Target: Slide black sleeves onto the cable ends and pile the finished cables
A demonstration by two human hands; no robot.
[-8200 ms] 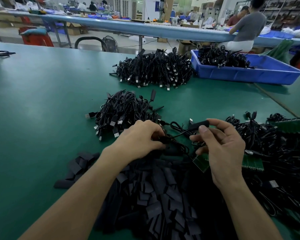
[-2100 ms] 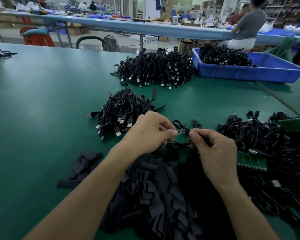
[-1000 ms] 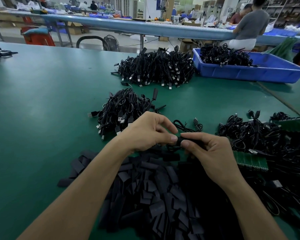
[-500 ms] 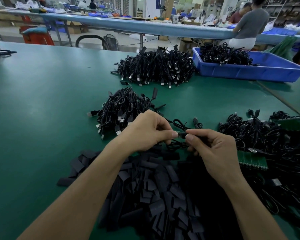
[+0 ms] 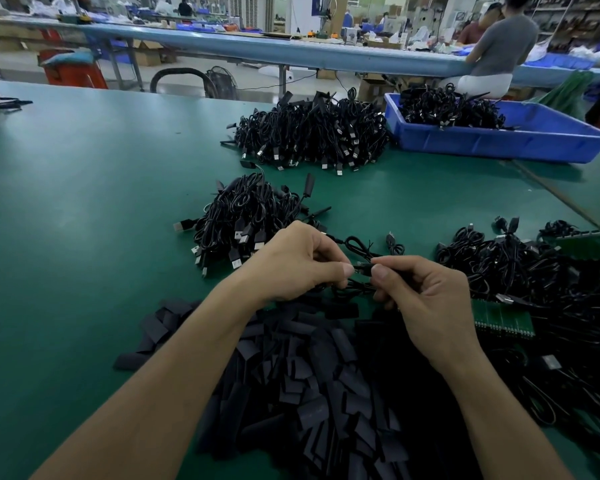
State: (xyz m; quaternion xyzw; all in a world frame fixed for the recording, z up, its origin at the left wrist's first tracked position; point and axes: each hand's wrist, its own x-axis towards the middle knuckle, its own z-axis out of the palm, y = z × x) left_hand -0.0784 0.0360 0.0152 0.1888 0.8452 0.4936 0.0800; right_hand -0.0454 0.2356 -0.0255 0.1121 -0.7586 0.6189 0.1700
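On my feed both hands meet over the green table (image 5: 84, 202), just above the heap of loose sleeves (image 5: 309, 393) that spreads toward the near edge. The left hand (image 5: 291, 261) is curled, thumb and forefinger pinching the end of a thin black cable (image 5: 359, 244), whose loop lies on the table just behind the fingertips. The right hand (image 5: 426, 299) is curled too, thumb and forefinger pinching a short black sleeve (image 5: 365, 269) at that same cable end. The two thumbs nearly touch. I cannot tell how far the sleeve sits over the end, since the fingers cover most of it.

Just beyond the left hand lies a small pile of cables (image 5: 246, 216), plugs pointing toward me. Farther back sits a bigger pile (image 5: 312, 133), touching a blue tray (image 5: 499, 147) that holds more cables. To the right of the right hand I see a tangle of cables (image 5: 534, 271) lying over a green circuit board (image 5: 503, 320). At the far bench a person in a grey top (image 5: 503, 43) sits facing away.
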